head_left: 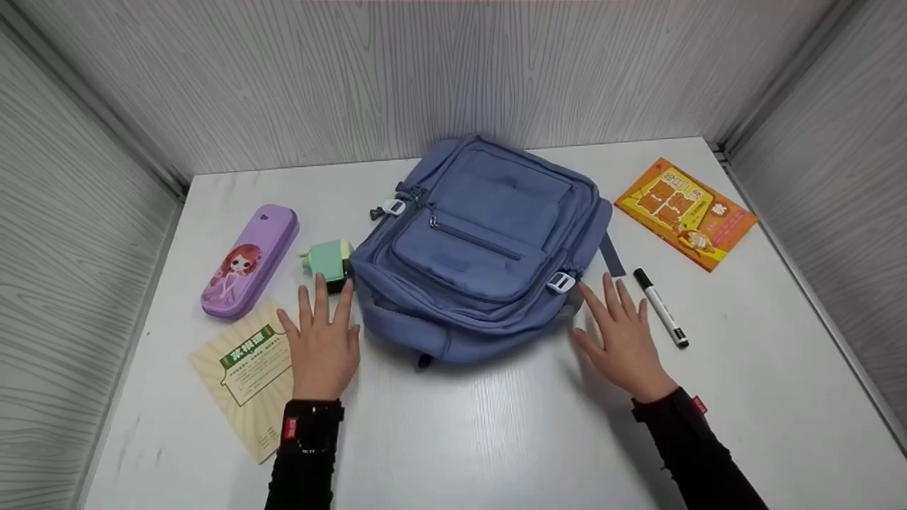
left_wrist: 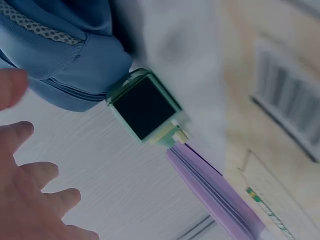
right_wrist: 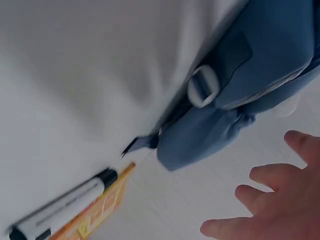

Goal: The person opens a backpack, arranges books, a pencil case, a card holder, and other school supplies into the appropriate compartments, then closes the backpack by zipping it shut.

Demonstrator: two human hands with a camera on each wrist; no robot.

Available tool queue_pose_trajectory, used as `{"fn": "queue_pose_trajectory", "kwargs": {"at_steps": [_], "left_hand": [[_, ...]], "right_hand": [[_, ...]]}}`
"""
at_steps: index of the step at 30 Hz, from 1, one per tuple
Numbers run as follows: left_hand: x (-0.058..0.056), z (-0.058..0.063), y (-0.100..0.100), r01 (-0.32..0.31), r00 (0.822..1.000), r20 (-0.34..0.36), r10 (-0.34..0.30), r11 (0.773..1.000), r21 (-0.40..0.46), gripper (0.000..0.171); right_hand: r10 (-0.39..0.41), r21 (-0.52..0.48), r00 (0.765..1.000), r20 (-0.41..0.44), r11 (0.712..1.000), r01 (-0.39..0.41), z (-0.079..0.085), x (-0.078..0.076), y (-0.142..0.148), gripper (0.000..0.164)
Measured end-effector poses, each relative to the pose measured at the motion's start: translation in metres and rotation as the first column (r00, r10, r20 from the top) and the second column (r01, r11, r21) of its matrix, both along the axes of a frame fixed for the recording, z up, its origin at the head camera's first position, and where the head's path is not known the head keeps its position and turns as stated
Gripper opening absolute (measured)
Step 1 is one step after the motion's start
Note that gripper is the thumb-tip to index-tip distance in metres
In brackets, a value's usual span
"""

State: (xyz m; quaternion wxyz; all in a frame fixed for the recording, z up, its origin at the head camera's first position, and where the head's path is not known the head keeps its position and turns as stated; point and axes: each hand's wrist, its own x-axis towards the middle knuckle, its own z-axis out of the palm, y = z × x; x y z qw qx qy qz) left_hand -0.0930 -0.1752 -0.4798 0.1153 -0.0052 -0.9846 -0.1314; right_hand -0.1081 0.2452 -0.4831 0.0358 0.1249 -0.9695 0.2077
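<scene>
Fingers spread on left hand (head_left: 322, 358) and right hand (head_left: 625, 350), blue backpack (head_left: 489, 212) lying between and beyond them, green box-shaped item (head_left: 327, 262) near left fingertips, cream booklet (head_left: 248, 386) by left palm, purple case (head_left: 251, 262) farther out, marker (head_left: 660, 308) near right hand, orange booklet (head_left: 684, 212) beyond, white table (head_left: 489, 439) beneath.

We look forward and down over the table (head_left: 460, 432) from the head, and from close in at each wrist past the left hand (head_left: 322, 350) and right hand (head_left: 625, 345), those two views sharing the bag (head_left: 489, 244) from opposite sides.
</scene>
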Motion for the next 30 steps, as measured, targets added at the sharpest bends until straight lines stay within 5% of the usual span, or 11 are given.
{"fn": "queue_pose_trajectory", "kwargs": {"at_steps": [7, 13, 19, 30], "left_hand": [[-0.031, 0.004, 0.011, 0.051, 0.999, 0.014, -0.051, 0.998, 0.028, 0.072], [-0.038, 0.006, 0.018, 0.078, 0.996, 0.035, -0.078, 0.997, 0.009, 0.077], [-0.031, 0.004, 0.025, 0.106, 0.994, 0.037, -0.106, 0.994, 0.003, 0.067], [0.003, -0.008, 0.056, 0.185, 0.964, -0.191, -0.186, 0.982, -0.026, 0.039]], "right_hand": [[0.056, -0.334, 0.997, 0.046, 0.942, -0.038, 0.001, 0.027, -0.053, 0.071], [0.093, -0.426, 0.989, 0.112, 0.904, -0.037, 0.001, 0.049, -0.082, 0.069], [0.069, -0.415, 0.989, 0.133, 0.910, -0.008, -0.005, 0.045, -0.083, 0.070], [-0.036, -0.405, 0.993, 0.111, 0.911, 0.079, -0.005, 0.019, -0.053, 0.063]]}}
